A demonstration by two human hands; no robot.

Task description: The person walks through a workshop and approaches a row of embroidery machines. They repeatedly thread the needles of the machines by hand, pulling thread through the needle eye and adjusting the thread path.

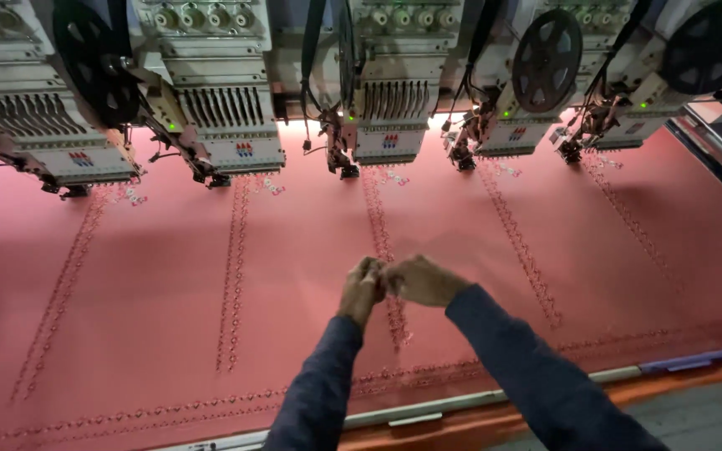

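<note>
Both hands meet over the pink cloth (294, 276): left hand (363, 288) and right hand (421, 281) pinch together at the middle stitched row (382, 242), seemingly working a thread too fine to see. Next needs a steady, gentle pull.

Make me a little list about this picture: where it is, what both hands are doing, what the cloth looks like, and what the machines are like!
Place: a row of embroidery machine heads over a wide pink cloth
Left hand: fingers pinched together, touching the right hand
Right hand: fingers curled, meeting the left above a stitched line
Held thing: too small to tell
Cloth: flat, with several beaded lines
Sleeves: dark blue
</note>
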